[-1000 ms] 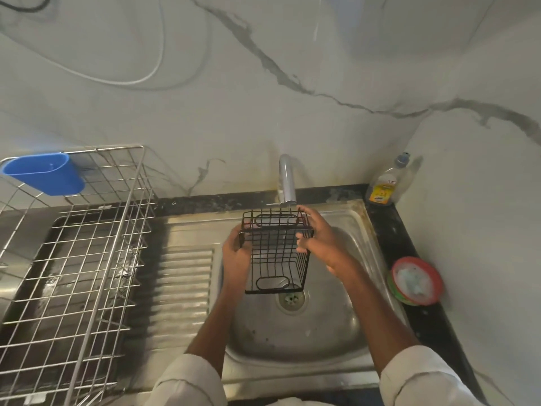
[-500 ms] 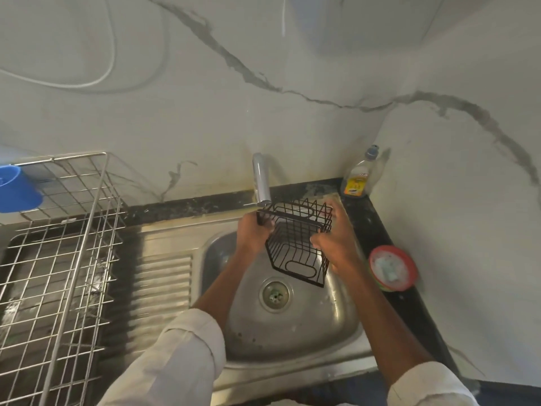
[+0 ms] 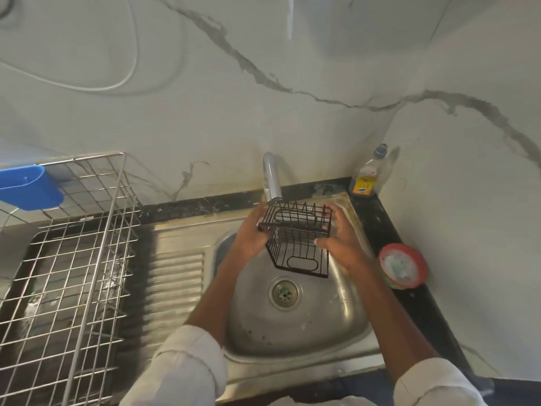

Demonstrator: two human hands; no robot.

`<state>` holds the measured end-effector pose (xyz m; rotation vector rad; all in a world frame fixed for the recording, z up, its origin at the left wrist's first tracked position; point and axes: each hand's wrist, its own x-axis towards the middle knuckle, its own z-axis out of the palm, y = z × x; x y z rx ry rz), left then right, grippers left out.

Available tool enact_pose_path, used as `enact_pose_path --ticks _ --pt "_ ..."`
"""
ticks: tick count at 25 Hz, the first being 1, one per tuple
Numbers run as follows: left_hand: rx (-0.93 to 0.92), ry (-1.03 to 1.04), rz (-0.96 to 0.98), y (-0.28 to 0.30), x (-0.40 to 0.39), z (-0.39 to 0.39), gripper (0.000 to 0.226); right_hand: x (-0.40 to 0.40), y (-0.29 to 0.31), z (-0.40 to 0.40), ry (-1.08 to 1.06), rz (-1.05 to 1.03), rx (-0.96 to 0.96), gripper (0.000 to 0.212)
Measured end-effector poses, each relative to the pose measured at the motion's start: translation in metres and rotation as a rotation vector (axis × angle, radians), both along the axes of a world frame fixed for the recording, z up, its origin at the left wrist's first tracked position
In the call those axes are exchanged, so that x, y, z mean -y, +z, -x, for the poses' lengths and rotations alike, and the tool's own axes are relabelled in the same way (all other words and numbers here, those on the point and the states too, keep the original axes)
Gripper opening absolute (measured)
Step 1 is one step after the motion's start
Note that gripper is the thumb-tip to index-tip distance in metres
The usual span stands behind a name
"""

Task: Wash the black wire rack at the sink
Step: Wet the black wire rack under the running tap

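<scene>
Hands (image 3: 295, 240) round boxy black wire rack (image 3: 298, 241)

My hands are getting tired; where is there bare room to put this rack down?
Bare patches: the sink basin floor around the drain, under the black wire rack; and the ribbed drainboard between basin and steel dish rack. Crowded: the right counter strip, with the soap bottle and red-rimmed tub.

Black wire rack (image 3: 297, 238) now squarer under tap (image 3: 271, 180)
</scene>
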<state>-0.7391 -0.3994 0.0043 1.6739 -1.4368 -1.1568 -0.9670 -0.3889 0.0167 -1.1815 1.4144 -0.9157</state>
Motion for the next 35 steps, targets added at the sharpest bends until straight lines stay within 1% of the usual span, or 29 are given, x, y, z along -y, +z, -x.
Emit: enact_pose_path --ticks 1,3,5,8,11,14,16,18,20,22,23,25,26,27,28,29,30,31,33,35 --pt "0.008 -0.055 -0.012 0.005 0.002 -0.004 0.084 0.003 -0.003 -0.003 0.022 -0.011 0.057 0.095" --pt "0.041 -0.12 -0.016 0.015 -0.002 -0.011 0.084 0.007 -0.008 -0.009 0.043 -0.044 0.138 0.095" --pt "0.049 -0.061 -0.005 0.02 -0.013 -0.019 0.077 0.012 -0.012 -0.016 0.063 -0.073 0.146 0.093" --pt "-0.016 0.1 0.002 0.013 -0.042 -0.033 0.07 0.022 -0.011 -0.036 0.158 -0.107 0.125 0.088" --pt "-0.095 0.215 0.018 0.001 -0.072 -0.038 0.073 0.039 -0.014 -0.055 0.242 -0.111 0.129 0.068" --pt "-0.108 0.21 0.034 -0.006 -0.089 -0.037 0.078 0.054 -0.017 -0.065 0.303 -0.135 0.131 0.046" --pt "-0.112 0.258 0.022 -0.01 -0.092 -0.038 0.087 0.064 -0.019 -0.07 0.374 -0.14 0.112 0.038" --pt "-0.048 0.328 0.031 -0.01 -0.093 -0.037 0.087 0.071 -0.024 -0.076 0.4 -0.147 0.14 0.033" --pt "0.054 0.373 0.072 -0.008 -0.093 -0.034 0.086 0.073 -0.021 -0.083 0.366 -0.157 0.205 0.026" --pt "0.129 0.389 0.109 0.0 -0.097 -0.028 0.085 0.071 -0.014 -0.09 0.33 -0.176 0.256 0.037" --pt "0.147 0.394 0.12 0.002 -0.098 -0.028 0.084 0.07 -0.011 -0.094 0.328 -0.179 0.251 0.036" --pt "0.148 0.392 0.119 0.002 -0.099 -0.031 0.082 0.068 -0.011 -0.094 0.356 -0.164 0.207 0.024" --pt "0.128 0.378 0.104 -0.001 -0.099 -0.035 0.08 0.066 -0.013 -0.091 0.368 -0.148 0.176 0.024" --pt "0.084 0.357 0.088 -0.003 -0.097 -0.038 0.078 0.062 -0.014 -0.085 0.371 -0.138 0.144 0.037" --pt "0.043 0.325 0.064 -0.005 -0.093 -0.041 0.076 0.057 -0.018 -0.077 0.366 -0.142 0.139 0.056" --pt "0.027 0.284 0.042 -0.005 -0.088 -0.042 0.073 0.049 -0.019 -0.068 0.348 -0.158 0.142 0.074" --pt "0.037 0.246 0.029 -0.004 -0.081 -0.043 0.069 0.04 -0.022 -0.06 0.323 -0.17 0.158 0.085" --pt "0.05 0.205 0.033 -0.003 -0.074 -0.044 0.065 0.029 -0.022 -0.053 0.289 -0.176 0.153 0.089" --pt "0.036 0.108 0.041 0.001 -0.057 -0.043 0.058 0.012 -0.021 -0.041 0.216 -0.167 0.13 0.09" --pt "-0.028 0.007 0.005 0.008 -0.04 -0.041 0.059 0.0 -0.021 -0.032 0.16 -0.142 0.084 0.092"
